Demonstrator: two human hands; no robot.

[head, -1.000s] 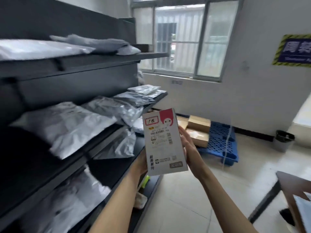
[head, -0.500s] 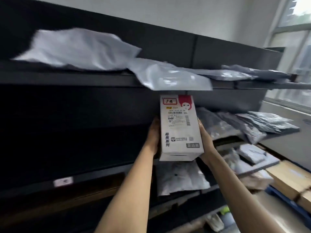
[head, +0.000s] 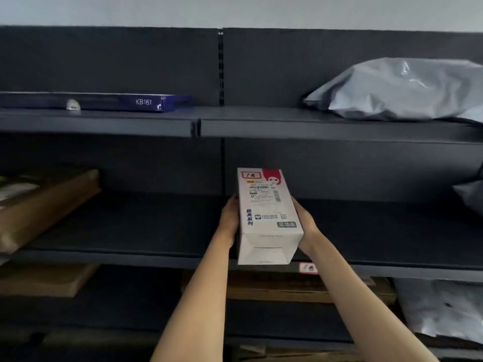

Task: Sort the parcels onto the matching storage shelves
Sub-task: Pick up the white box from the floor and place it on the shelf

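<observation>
A white box parcel with a shipping label and a red-framed tag on top is held lengthwise between both hands. My left hand presses its left side and my right hand its right side. The box reaches over the front edge of the dark middle shelf. A small red-framed label is stuck on that shelf's front lip, just below the box's right corner.
A flat blue box marked KB161 and a grey poly bag lie on the upper shelf. A brown cardboard parcel rests at the middle shelf's left. Cardboard boxes and another grey bag occupy the lower shelf.
My view has swung left along the shelving, from the window end to this bay. Both hands have carried the white box along and lowered it to the middle shelf's edge.
</observation>
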